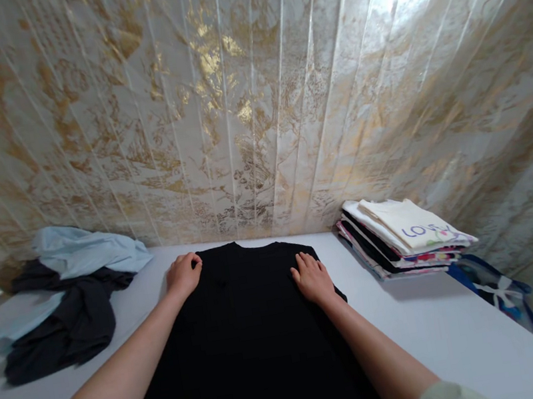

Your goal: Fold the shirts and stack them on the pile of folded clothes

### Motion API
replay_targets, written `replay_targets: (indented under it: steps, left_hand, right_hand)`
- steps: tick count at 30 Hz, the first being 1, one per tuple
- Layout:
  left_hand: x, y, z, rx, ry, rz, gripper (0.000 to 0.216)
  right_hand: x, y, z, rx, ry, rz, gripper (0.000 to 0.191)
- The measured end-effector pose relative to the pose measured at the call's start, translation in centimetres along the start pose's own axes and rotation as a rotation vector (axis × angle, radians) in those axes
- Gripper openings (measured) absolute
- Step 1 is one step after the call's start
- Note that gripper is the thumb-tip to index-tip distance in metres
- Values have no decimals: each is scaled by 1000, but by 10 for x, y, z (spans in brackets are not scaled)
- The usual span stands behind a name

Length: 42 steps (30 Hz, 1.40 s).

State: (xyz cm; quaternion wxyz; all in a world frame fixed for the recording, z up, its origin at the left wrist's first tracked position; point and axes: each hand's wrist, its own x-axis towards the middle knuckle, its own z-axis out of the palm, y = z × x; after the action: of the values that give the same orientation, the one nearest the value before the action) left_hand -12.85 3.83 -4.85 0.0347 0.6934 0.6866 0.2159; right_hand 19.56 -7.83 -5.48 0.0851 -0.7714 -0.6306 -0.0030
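A black T-shirt (258, 336) is spread out on the white table, its neckline toward the wall and its lower part running out of the frame at the bottom. My left hand (185, 274) is at the shirt's far left shoulder, fingers curled in on the edge of the cloth. On the right side of the shirt, below the far right shoulder, my right hand (313, 277) lies flat with its fingers stretched out over the fabric.
Crumpled light-blue cloth (89, 249) and dark grey cloth (71, 321) lie in a heap at left. A stack of folded clothes (403, 232) stands at right. Beyond the right edge of the table (433, 328) is a blue-trimmed clear bag (501, 294). Patterned curtain (230, 97) hangs behind.
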Motion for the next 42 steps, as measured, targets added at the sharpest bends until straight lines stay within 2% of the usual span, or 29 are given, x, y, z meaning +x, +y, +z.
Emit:
replay_targets:
  steps: [4,8,11,13,15,18,22,26,42]
  left_hand:
    - [1,-1,0,2,12,-6,19]
    - [2,3,-2,21,-30,-23,22]
    - [-2,10,-8,42,-53,-24,35]
    - [-9,16,-12,90,23,36,47]
    - [-19,22,-12,138,83,157,46]
    - [-36,27,-4,165,-15,284,47]
    - [-52,31,8,213,-121,243,60]
    - [-54,34,8,242,-185,218,62]
    - [-54,36,8,231,-167,203,64]
  right_hand:
    - [-1,-1,-2,0,8,1,60]
    - [-2,-1,-3,8,10,8,58]
    - [-2,-1,-2,16,15,-4,59]
    - [-1,-1,-1,17,9,-6,60]
    - [0,0,-1,15,0,-3,62]
    - [0,0,0,8,-4,-4,64]
    - [0,0,-3,2,-31,-1,67]
    - [0,0,-3,-3,-48,4,68]
    - [7,2,-1,-1,-74,-7,69]
